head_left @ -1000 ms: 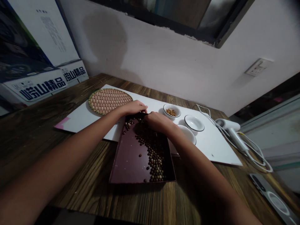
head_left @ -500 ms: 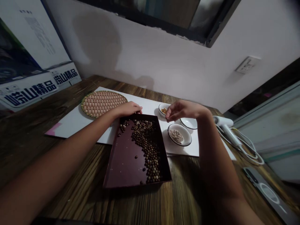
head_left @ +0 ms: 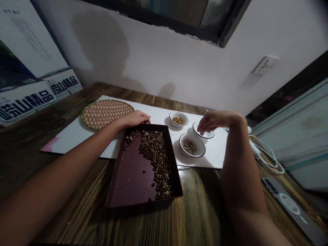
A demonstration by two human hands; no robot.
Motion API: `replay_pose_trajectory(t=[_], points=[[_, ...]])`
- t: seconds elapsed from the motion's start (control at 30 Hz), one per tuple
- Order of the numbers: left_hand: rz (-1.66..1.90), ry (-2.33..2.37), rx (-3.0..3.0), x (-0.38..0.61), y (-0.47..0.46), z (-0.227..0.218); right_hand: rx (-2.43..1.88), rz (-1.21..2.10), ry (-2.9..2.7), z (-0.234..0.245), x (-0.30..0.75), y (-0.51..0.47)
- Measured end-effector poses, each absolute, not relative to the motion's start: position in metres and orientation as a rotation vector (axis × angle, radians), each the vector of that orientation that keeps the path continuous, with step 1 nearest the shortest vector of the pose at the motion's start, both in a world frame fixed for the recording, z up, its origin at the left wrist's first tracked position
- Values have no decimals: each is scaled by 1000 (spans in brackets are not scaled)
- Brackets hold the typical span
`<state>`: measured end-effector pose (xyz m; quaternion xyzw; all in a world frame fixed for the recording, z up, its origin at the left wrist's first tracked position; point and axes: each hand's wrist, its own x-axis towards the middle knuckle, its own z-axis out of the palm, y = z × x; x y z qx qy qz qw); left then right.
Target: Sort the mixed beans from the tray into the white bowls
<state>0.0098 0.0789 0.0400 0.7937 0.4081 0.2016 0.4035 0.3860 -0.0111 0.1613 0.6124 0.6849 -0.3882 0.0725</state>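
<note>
My left hand (head_left: 135, 119) rests at the far rim of a shallow dark maroon tray (head_left: 130, 174), its fingers holding nothing that I can see. Many round brown and tan beads (head_left: 156, 160) lie in a curved band across the tray. My right hand (head_left: 214, 120) hangs with its fingertips bunched over a white dark-rimmed dish (head_left: 203, 133), hiding part of it. Whether those fingers pinch anything is too small to tell. Another dish (head_left: 192, 145) holds pale beads, and a third (head_left: 178, 118) holds yellowish-brown ones.
The dishes and a round woven mat (head_left: 107, 114) lie on a white board (head_left: 159, 114) on a wooden table (head_left: 153, 222). A white cable (head_left: 266, 160) and a dark phone (head_left: 289, 205) lie to the right. Printed boxes (head_left: 25, 106) stand at the left.
My right hand has moved rightward from above the far dish to over the rightmost dish. My left hand stays by the tray rim. The view has tilted slightly.
</note>
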Motion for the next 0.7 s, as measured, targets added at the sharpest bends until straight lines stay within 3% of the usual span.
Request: replay_pose_trajectory(t=[0.27,0.43,0.53,0.7], points=[[502,1027,2011,10,76,42,2009,-867,1970,171,354,-16],[498,1043,1990,11,75,43,2024,-379,2398,173,302,-27],[501,1040,1978,11,75,43,1769,-296,2819,152,250,-29],[519,1012,1976,10,78,38,1487,-265,2810,101,186,-21]])
